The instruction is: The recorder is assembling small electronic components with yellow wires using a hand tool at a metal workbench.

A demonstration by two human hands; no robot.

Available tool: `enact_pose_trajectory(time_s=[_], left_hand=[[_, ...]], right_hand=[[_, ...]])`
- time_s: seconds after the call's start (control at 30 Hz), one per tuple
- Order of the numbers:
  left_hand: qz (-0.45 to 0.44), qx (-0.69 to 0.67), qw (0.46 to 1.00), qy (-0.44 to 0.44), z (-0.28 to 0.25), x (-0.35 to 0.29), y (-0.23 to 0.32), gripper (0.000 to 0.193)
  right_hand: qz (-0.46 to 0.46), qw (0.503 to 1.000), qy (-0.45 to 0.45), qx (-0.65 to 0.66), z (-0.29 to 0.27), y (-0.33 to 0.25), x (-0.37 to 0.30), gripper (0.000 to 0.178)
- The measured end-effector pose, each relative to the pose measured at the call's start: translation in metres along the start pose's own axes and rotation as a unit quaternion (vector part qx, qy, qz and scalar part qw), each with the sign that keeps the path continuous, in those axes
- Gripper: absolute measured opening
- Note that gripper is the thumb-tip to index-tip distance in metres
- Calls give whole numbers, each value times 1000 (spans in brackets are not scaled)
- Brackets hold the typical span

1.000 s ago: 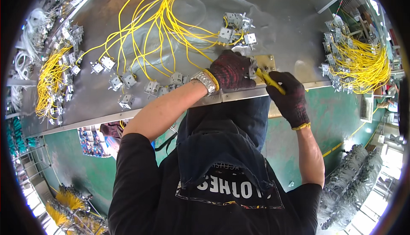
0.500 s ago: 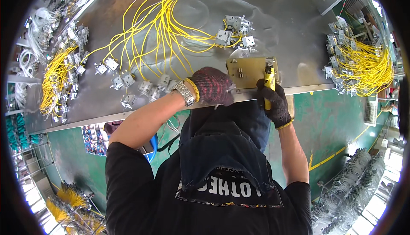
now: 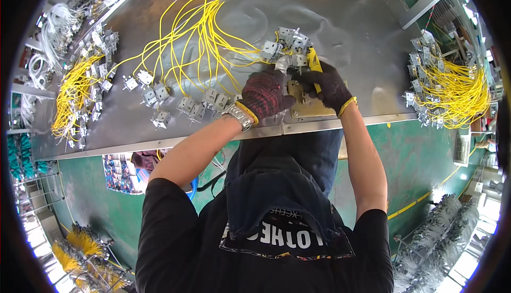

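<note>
The left gloved hand (image 3: 265, 90), its grip indeterminable, has advanced from the workbench's (image 3: 380, 61) near edge toward the metal bracket blocks (image 3: 286, 34) behind the brass-coloured plate (image 3: 313, 110), while the right gloved hand (image 3: 330, 86), gripping a yellow tool (image 3: 314, 59), has joined it there, apparently shifting work beyond the plate.

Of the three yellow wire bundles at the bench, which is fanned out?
The middle yellow wire bundle, its strands spreading loosely across the metal tabletop; the left bundle and right bundle are bunched densely.
</note>
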State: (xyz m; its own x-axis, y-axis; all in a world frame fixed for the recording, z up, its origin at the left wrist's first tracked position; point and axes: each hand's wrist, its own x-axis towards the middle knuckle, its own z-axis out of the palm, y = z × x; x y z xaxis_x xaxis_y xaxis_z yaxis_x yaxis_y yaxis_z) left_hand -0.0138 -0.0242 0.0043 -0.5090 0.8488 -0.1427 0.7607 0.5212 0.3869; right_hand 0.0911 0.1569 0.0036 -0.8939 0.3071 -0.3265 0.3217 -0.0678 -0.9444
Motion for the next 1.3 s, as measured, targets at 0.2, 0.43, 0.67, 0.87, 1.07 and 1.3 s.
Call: enact_pose_trajectory(time_s=[0.2, 0.43, 0.67, 0.87, 1.07, 1.3], left_hand=[[-17, -29, 999, 33, 5, 3, 4, 64], [84, -56, 994, 41, 13, -9, 8, 74], [156, -4, 987, 42, 0, -10, 16, 66], [140, 17, 990, -11, -8, -7, 24, 69], [154, 0, 986, 68, 13, -13, 17, 76], [163, -8, 985, 62, 9, -11, 18, 76]], right_hand=[[22, 993, 32, 108, 14, 4, -27, 28], [-105, 974, 176, 95, 36, 26, -48, 28], [-152, 960, 177, -156, 20, 29, -70, 30], [-204, 899, 201, -330, 20, 31, -69, 35], [-147, 919, 178, -320, 25, 14, -76, 40], [-163, 908, 218, -320, 31, 19, -75, 37]])
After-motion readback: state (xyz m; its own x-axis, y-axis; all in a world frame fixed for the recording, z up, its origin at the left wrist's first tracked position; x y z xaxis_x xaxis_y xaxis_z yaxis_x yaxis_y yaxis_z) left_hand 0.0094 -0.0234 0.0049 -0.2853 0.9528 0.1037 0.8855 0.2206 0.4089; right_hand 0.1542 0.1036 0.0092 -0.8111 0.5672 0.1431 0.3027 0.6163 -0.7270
